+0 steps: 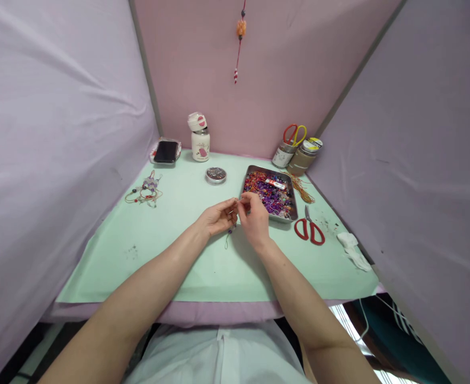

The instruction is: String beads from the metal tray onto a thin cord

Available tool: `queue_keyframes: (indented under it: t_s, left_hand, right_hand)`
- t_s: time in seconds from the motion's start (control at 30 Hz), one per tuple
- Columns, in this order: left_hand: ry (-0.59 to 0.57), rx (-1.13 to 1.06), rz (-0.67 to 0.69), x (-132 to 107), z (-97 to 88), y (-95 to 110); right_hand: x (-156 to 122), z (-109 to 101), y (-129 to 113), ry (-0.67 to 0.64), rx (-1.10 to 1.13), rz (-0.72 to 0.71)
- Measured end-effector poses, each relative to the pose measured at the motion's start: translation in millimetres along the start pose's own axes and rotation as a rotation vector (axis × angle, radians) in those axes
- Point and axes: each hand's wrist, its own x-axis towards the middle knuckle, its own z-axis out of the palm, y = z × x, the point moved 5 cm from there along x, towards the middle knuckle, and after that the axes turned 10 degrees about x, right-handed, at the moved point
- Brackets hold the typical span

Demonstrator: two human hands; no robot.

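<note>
Head view, one moment, catalogued by position relative to the bead tray (244, 186).

1. Bead tray: metal, rectangular, on the green desk (170, 266); it held purple and mixed beads, orange cord and a small red-and-white tube.
2. Left hand (218, 217): just in front of the tray's near-left corner, thumb and forefinger pinched on the thin cord (227, 240).
3. Right hand (254, 218): beside the left and touching it at the fingertips, pinched on the same cord; its knuckles overlapped the tray's near edge.
4. Thin cord: held between both hands, with a loose tail hanging below them toward the desk. A small dark bead (231, 230) appeared to sit on it; too small to be sure.
5. Red scissors (309, 229): just right of the tray, lying flat.
6. Round tin (216, 175): just left of the tray.
7. Finished beaded strings (146, 192): well left of the tray.
8. Two jars (294, 154): behind the tray, one holding scissors.
9. White flask (200, 143) and phone (166, 152): behind and left of the tray.

Handling note (a judgement): fine work of this kind goes best with the pinches close together, the cord kept taut between them, and the hands low over the desk so that a dropped bead stays near the tray.
</note>
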Motion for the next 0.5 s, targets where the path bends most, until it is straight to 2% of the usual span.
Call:
queue_keyframes:
  t_s: [0.17, 0.5]
  left_hand:
    - [0.013, -0.047, 0.04, 0, 3.3, -3]
    - [0.03, -0.098, 0.243, -1, 14.3, -10]
  right_hand:
    - [-1, 1, -1, -0.015, -0.075, -0.036]
    - [-2, 2, -8, 0.02, -0.162, -0.13]
